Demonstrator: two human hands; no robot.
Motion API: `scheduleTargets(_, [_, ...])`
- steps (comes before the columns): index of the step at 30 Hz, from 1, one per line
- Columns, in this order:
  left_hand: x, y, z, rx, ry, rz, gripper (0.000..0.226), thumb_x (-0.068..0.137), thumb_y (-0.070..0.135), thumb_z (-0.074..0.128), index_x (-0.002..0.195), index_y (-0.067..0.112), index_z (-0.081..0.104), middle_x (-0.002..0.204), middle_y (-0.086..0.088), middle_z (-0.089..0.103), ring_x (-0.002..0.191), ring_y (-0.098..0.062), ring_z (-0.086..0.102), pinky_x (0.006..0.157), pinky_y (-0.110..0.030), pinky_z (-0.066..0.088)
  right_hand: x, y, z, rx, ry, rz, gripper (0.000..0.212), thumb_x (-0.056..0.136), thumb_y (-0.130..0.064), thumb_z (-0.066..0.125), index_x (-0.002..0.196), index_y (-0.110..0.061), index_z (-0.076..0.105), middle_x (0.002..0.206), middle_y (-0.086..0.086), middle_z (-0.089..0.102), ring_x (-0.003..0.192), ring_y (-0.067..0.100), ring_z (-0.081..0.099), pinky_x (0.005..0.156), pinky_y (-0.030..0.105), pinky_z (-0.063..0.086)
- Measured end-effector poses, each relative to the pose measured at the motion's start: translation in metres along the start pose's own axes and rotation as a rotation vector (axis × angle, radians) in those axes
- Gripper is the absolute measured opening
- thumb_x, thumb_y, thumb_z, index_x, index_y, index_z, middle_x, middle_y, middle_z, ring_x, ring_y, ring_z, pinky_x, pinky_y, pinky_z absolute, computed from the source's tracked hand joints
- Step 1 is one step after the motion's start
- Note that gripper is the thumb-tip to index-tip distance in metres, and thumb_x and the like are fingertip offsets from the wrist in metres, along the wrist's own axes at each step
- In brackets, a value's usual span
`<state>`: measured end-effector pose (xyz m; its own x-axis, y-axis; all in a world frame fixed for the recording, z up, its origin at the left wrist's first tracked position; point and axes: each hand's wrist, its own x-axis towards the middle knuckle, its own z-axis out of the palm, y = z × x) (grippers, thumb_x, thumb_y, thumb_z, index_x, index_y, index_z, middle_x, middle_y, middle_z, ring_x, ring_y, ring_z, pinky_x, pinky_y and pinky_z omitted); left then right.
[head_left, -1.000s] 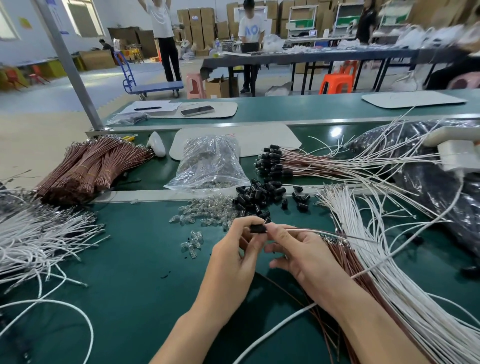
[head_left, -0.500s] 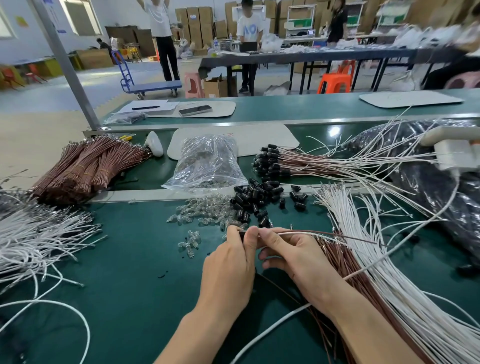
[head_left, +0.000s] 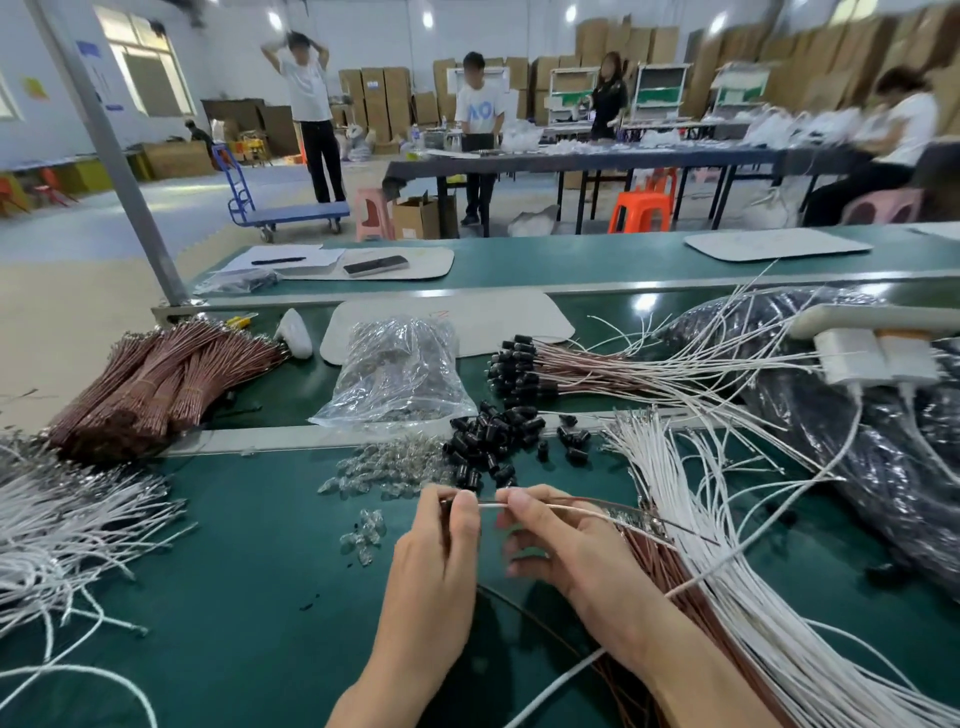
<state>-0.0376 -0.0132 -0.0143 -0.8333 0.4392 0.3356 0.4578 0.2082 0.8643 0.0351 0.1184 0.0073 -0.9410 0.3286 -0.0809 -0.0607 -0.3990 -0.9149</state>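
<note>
My left hand (head_left: 439, 556) and my right hand (head_left: 558, 540) meet over the green bench (head_left: 249, 613). A thin white wire (head_left: 491, 504) stretches between the two sets of fingertips, and both hands pinch it. A brown wire (head_left: 587, 512) runs from my right fingers off to the right. The black cap seen earlier is hidden inside my left fingers. Just beyond the hands lie a pile of loose black caps (head_left: 485, 439) and a scatter of small clear bulbs (head_left: 384, 470).
White wires (head_left: 753, 597) and brown wires (head_left: 654, 566) fan out on the right. More white wires (head_left: 62, 519) lie left, bundled brown wires (head_left: 156, 379) behind them. A clear bag (head_left: 400, 371), capped wire assemblies (head_left: 524, 364) and a black bag (head_left: 883, 457) sit further back.
The view tilted upward. My hands moved slightly nearer me, and the black cap between the fingertips is now covered by my left fingers, with a short stretch of white wire showing between the hands.
</note>
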Motion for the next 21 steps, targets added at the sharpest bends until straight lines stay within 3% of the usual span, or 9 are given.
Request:
scheduleTargets(2, [0.005, 0.005, -0.008, -0.131, 0.074, -0.039, 0.033, 0.098, 0.059, 0.037, 0.083, 0.033, 0.051, 0.064, -0.004, 0.054, 0.052, -0.017, 0.045, 0.052, -0.04, 0.043, -0.001, -0.006, -0.003, 0.044, 0.048, -0.029, 0.023, 0.08, -0.024, 0.074, 0.099, -0.012, 0.08, 0.09, 0.01, 0.073, 0.073, 0.015, 0.067, 0.062, 0.026, 0.058])
scheduleTargets(5, [0.013, 0.008, -0.024, -0.262, 0.188, -0.085, 0.032, 0.096, 0.052, 0.044, 0.083, 0.025, 0.055, 0.063, 0.004, 0.055, 0.052, -0.011, 0.048, 0.047, -0.024, 0.042, -0.002, -0.019, -0.007, 0.108, 0.093, -0.067, 0.02, 0.082, -0.015, 0.071, 0.099, -0.01, 0.08, 0.09, 0.013, 0.074, 0.072, 0.016, 0.069, 0.061, 0.024, 0.059])
scheduleTargets(8, [0.019, 0.004, -0.042, -0.295, 0.286, -0.071, 0.033, 0.099, 0.047, 0.046, 0.087, 0.018, 0.056, 0.065, 0.003, 0.059, 0.054, -0.011, 0.051, 0.048, -0.022, 0.044, -0.002, -0.04, -0.01, 0.131, 0.133, -0.108, 0.019, 0.082, -0.013, 0.069, 0.096, -0.007, 0.081, 0.09, 0.014, 0.075, 0.072, 0.015, 0.071, 0.062, 0.022, 0.059])
scheduleTargets(13, [0.031, 0.009, -0.069, -0.335, 0.367, -0.034, 0.027, 0.099, 0.043, 0.045, 0.094, 0.019, 0.055, 0.065, 0.007, 0.061, 0.054, -0.007, 0.053, 0.048, -0.018, 0.046, -0.001, -0.104, -0.024, 0.04, 0.052, -0.194, 0.019, 0.082, -0.011, 0.066, 0.094, -0.007, 0.08, 0.094, 0.013, 0.076, 0.077, 0.017, 0.072, 0.065, 0.023, 0.06])
scheduleTargets(17, [0.057, 0.028, -0.073, -0.29, 0.296, 0.007, 0.014, 0.098, 0.037, 0.054, 0.104, 0.027, 0.061, 0.078, 0.007, 0.068, 0.062, -0.009, 0.062, 0.056, -0.018, 0.054, 0.008, -0.16, -0.038, -0.049, 0.041, -0.307, 0.02, 0.087, -0.02, 0.066, 0.098, -0.013, 0.08, 0.098, 0.009, 0.077, 0.08, 0.016, 0.073, 0.064, 0.024, 0.06])
scheduleTargets(21, [0.108, 0.048, -0.045, -0.08, 0.14, 0.068, 0.007, 0.099, 0.025, 0.061, 0.103, 0.03, 0.063, 0.093, 0.007, 0.068, 0.082, -0.009, 0.067, 0.073, -0.028, 0.059, 0.042, -0.19, -0.064, -0.058, 0.2, -0.339, 0.022, 0.103, -0.021, 0.052, 0.109, -0.011, 0.072, 0.095, 0.002, 0.075, 0.085, 0.014, 0.069, 0.068, 0.026, 0.059])
